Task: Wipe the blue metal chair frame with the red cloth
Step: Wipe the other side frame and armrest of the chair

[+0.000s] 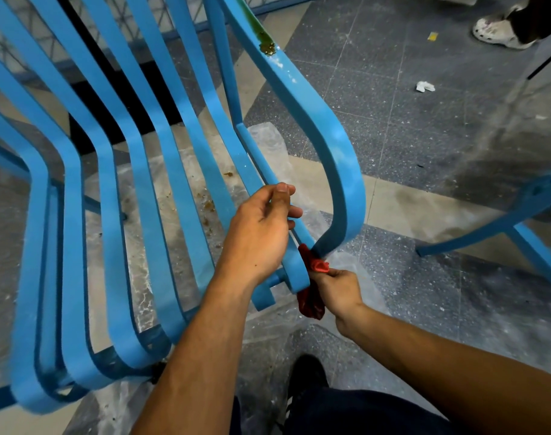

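Note:
A blue metal chair frame [136, 171] with curved slats fills the left and middle of the view. Its armrest [333, 142] bends down at the right and carries a green-brown stain [267, 45] high up. My left hand [261, 227] grips the seat's right side bar just below the armrest's bend. My right hand [338, 288] holds a crumpled red cloth [313, 282] pressed against the lower end of the armrest curve, where it meets the seat bar. Part of the cloth hangs below my fingers.
Clear plastic sheeting [267, 142] lies on the speckled floor under the chair, with brown crumbs on it. Another blue frame [518, 224] stands at the right. Someone's white shoe [500, 31] is at the top right, near a scrap of white paper [424, 86].

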### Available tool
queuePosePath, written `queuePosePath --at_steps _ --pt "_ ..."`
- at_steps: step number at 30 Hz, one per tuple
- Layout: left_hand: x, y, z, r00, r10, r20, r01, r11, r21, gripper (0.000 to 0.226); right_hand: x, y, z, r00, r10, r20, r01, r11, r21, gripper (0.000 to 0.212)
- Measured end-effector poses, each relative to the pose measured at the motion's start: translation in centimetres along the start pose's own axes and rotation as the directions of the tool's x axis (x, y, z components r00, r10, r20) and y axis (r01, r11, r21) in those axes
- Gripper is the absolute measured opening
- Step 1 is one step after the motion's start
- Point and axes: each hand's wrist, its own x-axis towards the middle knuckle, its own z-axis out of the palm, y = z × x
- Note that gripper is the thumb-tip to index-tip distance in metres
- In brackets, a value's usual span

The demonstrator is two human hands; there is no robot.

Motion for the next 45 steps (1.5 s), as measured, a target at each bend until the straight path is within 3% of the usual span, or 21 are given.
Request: queuePosePath --at_steps 3,9,14,18,23,29,38,41,45 --pt "0.1 -0.1 -0.1 1.0 0.006 0.001 -0.007 1.0 0.016 0.031 -0.1 0.5 1.1 0.998 0.009 -0.066 -0.009 1.0 0.009 0.051" --pt "0.0 0.0 -0.2 1.0 0.007 -0.001 -0.007 1.0 0.025 0.031 -0.1 1.5 0.6 0.994 -0.019 -0.108 0.01 0.997 -0.081 0.033" --pt "-0.1 0.1 -0.1 1.0 0.012 0.002 -0.012 0.998 0.055 0.03 -0.2 1.2 1.0 0.998 -0.026 -0.05 0.024 0.998 -0.057 0.062" --pt "-0.1 0.0 0.2 1.0 0.005 0.007 -0.006 0.996 0.09 0.028 -0.1 0.5 1.1 0.998 -0.036 -0.057 0.03 0.995 -0.094 0.066" --pt "-0.1 0.0 0.2 1.0 0.009 0.006 -0.01 0.992 0.127 0.029 -0.3 0.7 0.8 0.999 -0.041 -0.035 0.039 0.997 -0.06 0.051" --pt "-0.2 0.1 0.0 1.0 0.005 -0.002 -0.004 0.993 0.122 0.029 -0.7 3.2 -1.1 0.994 -0.042 -0.105 0.015 0.97 -0.242 0.032" --pt "-0.1 -0.1 0.2 1.0 0.012 -0.001 -0.012 0.994 0.112 0.027 -0.6 3.2 -1.3 0.955 -0.295 -0.004 0.276 0.897 -0.345 0.074" --pt "0.0 -0.2 0.2 1.0 0.013 0.004 -0.014 0.994 0.111 0.028 -0.4 2.6 -1.1 0.953 -0.304 0.007 0.288 0.895 -0.341 0.066" --pt "0.2 -0.5 0.4 1.0 0.018 0.0 -0.018 0.993 0.117 0.028 0.2 2.6 -0.6 0.974 -0.22 -0.046 0.198 0.935 -0.294 0.042"
